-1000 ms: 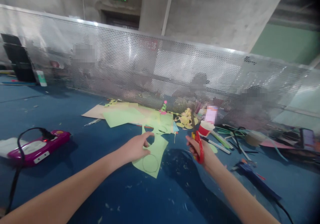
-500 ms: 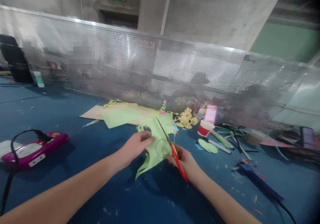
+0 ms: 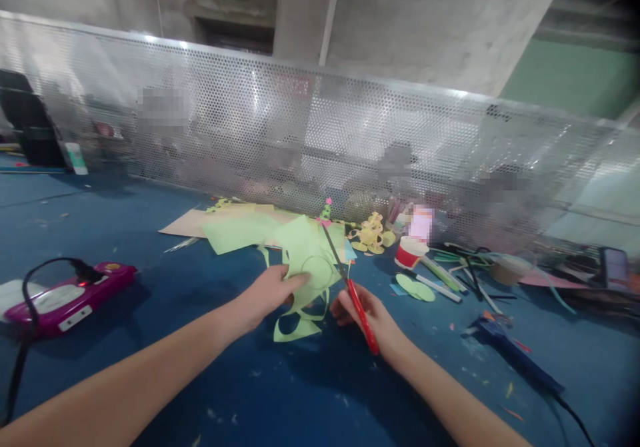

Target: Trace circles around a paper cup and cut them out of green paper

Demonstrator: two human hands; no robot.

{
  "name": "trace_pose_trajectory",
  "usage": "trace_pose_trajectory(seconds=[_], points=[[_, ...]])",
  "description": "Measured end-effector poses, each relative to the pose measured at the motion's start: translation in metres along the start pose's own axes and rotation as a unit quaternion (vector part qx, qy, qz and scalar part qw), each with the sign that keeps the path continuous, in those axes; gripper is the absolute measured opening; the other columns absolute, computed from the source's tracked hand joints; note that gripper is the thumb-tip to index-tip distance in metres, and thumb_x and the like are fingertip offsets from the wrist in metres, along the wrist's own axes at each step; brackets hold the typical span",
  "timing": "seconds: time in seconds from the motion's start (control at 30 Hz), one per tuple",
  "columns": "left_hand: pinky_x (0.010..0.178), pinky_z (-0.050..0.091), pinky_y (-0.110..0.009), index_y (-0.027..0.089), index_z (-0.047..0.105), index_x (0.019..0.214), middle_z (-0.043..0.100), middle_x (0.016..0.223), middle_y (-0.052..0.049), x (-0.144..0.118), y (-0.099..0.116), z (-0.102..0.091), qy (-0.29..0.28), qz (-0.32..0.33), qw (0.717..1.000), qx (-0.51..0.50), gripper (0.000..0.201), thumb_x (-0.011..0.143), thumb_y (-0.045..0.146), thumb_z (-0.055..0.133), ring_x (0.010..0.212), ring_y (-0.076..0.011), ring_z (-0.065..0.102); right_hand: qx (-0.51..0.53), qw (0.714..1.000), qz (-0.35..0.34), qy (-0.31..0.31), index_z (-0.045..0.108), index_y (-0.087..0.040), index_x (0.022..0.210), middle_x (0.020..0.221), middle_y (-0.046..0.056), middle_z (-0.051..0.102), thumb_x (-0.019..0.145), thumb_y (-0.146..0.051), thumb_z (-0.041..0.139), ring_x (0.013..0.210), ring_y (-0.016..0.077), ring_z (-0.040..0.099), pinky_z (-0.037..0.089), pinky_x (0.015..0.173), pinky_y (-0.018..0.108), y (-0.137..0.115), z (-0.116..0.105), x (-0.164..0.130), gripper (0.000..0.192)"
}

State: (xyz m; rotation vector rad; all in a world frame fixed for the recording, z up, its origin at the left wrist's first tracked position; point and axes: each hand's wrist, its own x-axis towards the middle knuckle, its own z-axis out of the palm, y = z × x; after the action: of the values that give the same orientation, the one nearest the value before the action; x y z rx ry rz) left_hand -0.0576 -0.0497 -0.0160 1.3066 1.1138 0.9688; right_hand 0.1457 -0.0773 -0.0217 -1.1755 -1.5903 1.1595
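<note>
**Green paper held and met by red-handled scissors**

A sheet of light green paper (image 3: 305,260) is pinched in the grip of the left hand (image 3: 270,292), thumb on the near face and fingers behind, and is held lifted above the blue surface (image 3: 150,234). A pencilled circle is seen on the sheet, and curled, cut strips hang from its lower edge, where the lowest strip seems to reach the surface. The grip of the right hand (image 3: 373,317) is closed round the red handles of a pair of scissors (image 3: 350,287); the blades are pointed up and away and are laid against the right edge of the paper beside the circle. Whether the blades are parted cannot be told.

Just right of the hands, cut green discs (image 3: 416,288) are laid on the surface, and a red and white cup (image 3: 411,254) is set a little beyond them. Pens and dark cables are scattered further right, with a blue tool (image 3: 505,350) lying near right. Beyond the hands, green sheets (image 3: 235,232) are spread over brown card, with yellow cut-outs (image 3: 371,237) to their right. At the near left, a magenta device (image 3: 75,294) with a black cable is placed. At the far side, the surface is bounded by a perforated metal screen (image 3: 300,134).
</note>
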Motion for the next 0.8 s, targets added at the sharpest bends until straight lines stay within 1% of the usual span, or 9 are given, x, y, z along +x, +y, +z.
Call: trace_pose_trajectory(seconds=[0.07,0.17,0.23,0.37,0.43,0.53,0.6,0.7,0.8], points=[[0.065,0.05,-0.03,0.015,0.066,0.092,0.072,0.081,-0.007,0.002,0.002,-0.001,0.014,0.012,0.997,-0.069,0.039,0.073,0.048,0.07,0.066,-0.0207,0.068,-0.029,0.999,0.001,-0.02,0.058,-0.018,0.091,0.094,0.008,0.064,0.077,-0.073,0.055,0.086,0.021,0.061,0.052,0.076,0.035,-0.007,0.002,-0.006,0.057],[0.069,0.053,-0.032,0.015,0.064,0.092,0.072,0.085,-0.008,0.003,0.005,-0.002,0.063,0.03,0.989,-0.133,0.036,0.072,0.044,0.073,0.069,-0.0194,0.067,-0.101,0.994,-0.015,-0.031,0.056,-0.021,0.097,0.102,0.007,0.064,0.084,-0.071,0.046,0.09,0.0211,0.06,0.048,0.085,0.037,-0.013,0.006,-0.011,0.053],[0.07,0.054,-0.032,0.015,0.063,0.091,0.072,0.086,-0.009,0.003,0.007,-0.003,0.09,0.034,0.984,-0.153,0.033,0.073,0.041,0.073,0.07,-0.0192,0.067,-0.124,0.991,-0.027,-0.032,0.054,-0.02,0.093,0.094,0.005,0.063,0.085,-0.069,0.047,0.086,0.0204,0.059,0.048,0.082,0.036,-0.013,0.007,-0.011,0.05],[0.07,0.055,-0.031,0.014,0.063,0.098,0.072,0.091,-0.009,0.001,0.011,-0.005,0.117,0.041,0.979,-0.162,0.035,0.074,0.038,0.073,0.069,-0.0179,0.066,-0.17,0.985,-0.018,-0.006,0.049,-0.02,0.082,0.074,0.0,0.056,0.079,-0.067,0.057,0.07,0.0174,0.053,0.046,0.067,0.032,-0.007,0.003,-0.007,0.048],[0.066,0.055,-0.03,0.014,0.064,0.1,0.072,0.092,-0.009,0.001,0.013,-0.007,0.119,0.042,0.979,-0.16,0.036,0.073,0.037,0.073,0.063,-0.0153,0.064,-0.191,0.981,-0.032,-0.011,0.049,-0.02,0.084,0.076,0.001,0.056,0.082,-0.067,0.053,0.072,0.0177,0.052,0.045,0.069,0.032,-0.005,0.0,-0.007,0.047],[0.059,0.053,-0.027,0.014,0.066,0.097,0.072,0.089,-0.008,0.001,0.015,-0.008,0.115,0.05,0.98,-0.155,0.033,0.073,0.037,0.072,0.055,-0.0116,0.06,-0.154,0.986,-0.046,-0.04,0.051,-0.021,0.096,0.096,0.005,0.06,0.092,-0.065,0.036,0.088,0.0205,0.055,0.046,0.083,0.035,-0.002,-0.003,-0.01,0.046],[0.06,0.053,-0.027,0.014,0.067,0.095,0.072,0.087,-0.008,0.0,0.016,-0.009,0.109,0.055,0.981,-0.152,0.031,0.074,0.037,0.071,0.057,-0.0124,0.06,-0.107,0.993,-0.044,-0.038,0.052,-0.023,0.099,0.103,0.006,0.059,0.093,-0.066,0.031,0.096,0.0215,0.056,0.046,0.089,0.036,0.0,-0.001,-0.011,0.048],[0.068,0.054,-0.028,0.014,0.067,0.094,0.072,0.089,-0.009,-0.001,0.015,-0.009,0.108,0.066,0.98,-0.154,0.032,0.074,0.039,0.071,0.066,-0.0155,0.064,-0.077,0.996,-0.05,-0.011,0.052,-0.021,0.091,0.091,0.005,0.059,0.092,-0.069,0.03,0.089,0.021,0.057,0.048,0.086,0.035,0.001,0.002,-0.01,0.052],[0.075,0.053,-0.03,0.015,0.067,0.099,0.073,0.095,-0.01,-0.003,0.016,-0.009,0.105,0.07,0.978,-0.163,0.037,0.074,0.042,0.073,0.073,-0.0167,0.066,-0.105,0.994,-0.027,-0.004,0.052,-0.02,0.085,0.07,0.001,0.051,0.088,-0.073,0.034,0.069,0.0175,0.053,0.051,0.07,0.031,-0.004,0.005,-0.01,0.056]])
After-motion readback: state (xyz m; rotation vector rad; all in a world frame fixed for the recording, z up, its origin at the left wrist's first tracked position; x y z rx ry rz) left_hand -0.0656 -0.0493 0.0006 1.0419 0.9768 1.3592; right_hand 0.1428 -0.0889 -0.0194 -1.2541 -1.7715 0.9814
